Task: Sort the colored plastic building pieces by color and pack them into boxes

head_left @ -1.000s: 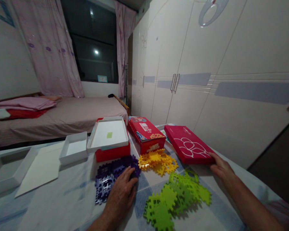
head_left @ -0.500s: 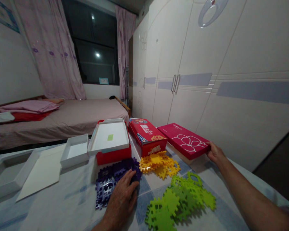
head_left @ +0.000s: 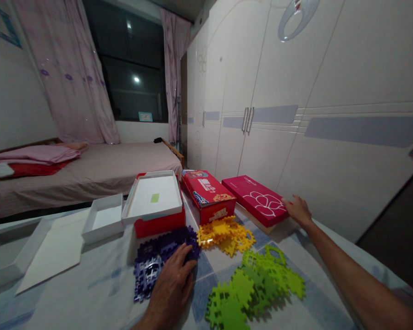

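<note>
My left hand (head_left: 174, 279) lies with its fingers stretched out over the dark purple interlocking plastic pieces (head_left: 149, 270). On the right, my right hand (head_left: 298, 211) is at the near right corner of a flat crimson box (head_left: 258, 197) with a white flower outline. Its fingers are apart, and the fingertips touch or nearly touch the box edge. Between the hands are a pile of yellow plastic pieces (head_left: 225, 233) and, closer to me, a larger pile of green ones (head_left: 258, 286). A red printed box (head_left: 209, 192) stands just behind the yellow pile.
An open red box with a white tray (head_left: 154, 197) stands behind the purple pieces. Further left are a small white box (head_left: 103, 220), a cream sheet (head_left: 53, 252) and a grey-white open box (head_left: 10, 252). A bed (head_left: 124, 158) and a white wardrobe (head_left: 261, 91) stand behind the table.
My right hand has loosened from the crimson box, its fingers now spread at the corner. The box lies slightly lower. My left hand stays on the purple pieces, and the view has shifted a little.
</note>
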The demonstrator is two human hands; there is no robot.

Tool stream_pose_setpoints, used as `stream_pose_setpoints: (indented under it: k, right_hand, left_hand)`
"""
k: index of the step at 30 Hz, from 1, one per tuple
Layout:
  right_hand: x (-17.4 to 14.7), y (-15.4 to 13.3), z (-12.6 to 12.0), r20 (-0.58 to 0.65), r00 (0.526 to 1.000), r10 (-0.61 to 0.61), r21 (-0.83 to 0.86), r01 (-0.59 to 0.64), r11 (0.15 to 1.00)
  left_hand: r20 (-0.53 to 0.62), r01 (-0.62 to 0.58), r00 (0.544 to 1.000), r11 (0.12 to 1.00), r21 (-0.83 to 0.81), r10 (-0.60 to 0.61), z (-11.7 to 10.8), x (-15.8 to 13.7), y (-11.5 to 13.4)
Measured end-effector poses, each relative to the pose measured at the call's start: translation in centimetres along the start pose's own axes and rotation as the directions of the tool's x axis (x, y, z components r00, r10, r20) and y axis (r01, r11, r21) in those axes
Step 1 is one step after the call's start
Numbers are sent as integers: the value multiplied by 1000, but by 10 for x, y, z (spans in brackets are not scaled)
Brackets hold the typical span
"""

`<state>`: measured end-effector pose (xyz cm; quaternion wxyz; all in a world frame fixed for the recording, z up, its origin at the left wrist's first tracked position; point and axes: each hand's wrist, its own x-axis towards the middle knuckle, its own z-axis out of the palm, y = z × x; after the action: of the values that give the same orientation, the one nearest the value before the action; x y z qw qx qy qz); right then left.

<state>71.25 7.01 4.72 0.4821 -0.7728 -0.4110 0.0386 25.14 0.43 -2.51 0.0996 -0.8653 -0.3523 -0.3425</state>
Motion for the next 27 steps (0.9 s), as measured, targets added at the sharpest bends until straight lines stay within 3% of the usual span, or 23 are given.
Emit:
stream_pose_setpoints:
  k: [2,4,6,9,13,19,23,25,27]
  right_hand:
    - [-12,-15,7,115,978,-173,-230,195,953]
    - [-27,-30,16,308,904,-296,-455,413,789]
    - [-42,-43,26,447,841,-303,-553,527,646]
    - [-59,-60,40,502,838,-215,-628,524,576]
    - [-73,-81,56,334,934,-127,-769,348,536]
    - [-63,-95,75,200,979,-50,-773,189,606]
    - [-46,-90,79,138,990,-31,-562,104,821]
    - [-39,-84,73,143,988,-51,-462,112,880]
    - [-34,-72,60,34,998,-60,-362,69,930]
  left_hand:
    - [6,3,1000,1000,-7,-3,1,-1,0]
    - [16,18,1000,1000,-17,-18,2,-2,-1]
    - [25,35,999,999,-28,-34,3,-3,-1]
    - [19,30,999,999,-42,-29,3,-3,-1]
    - [2,10,1000,999,-32,-10,0,-1,-1]
    - [-6,-15,1000,1000,-5,15,-1,0,-1]
    - [3,-20,1000,1000,-1,20,1,-2,-2]
    - [-4,-17,1000,1000,-5,17,0,-2,-2]
    - [-8,-14,1000,1000,-15,14,0,-1,-1]
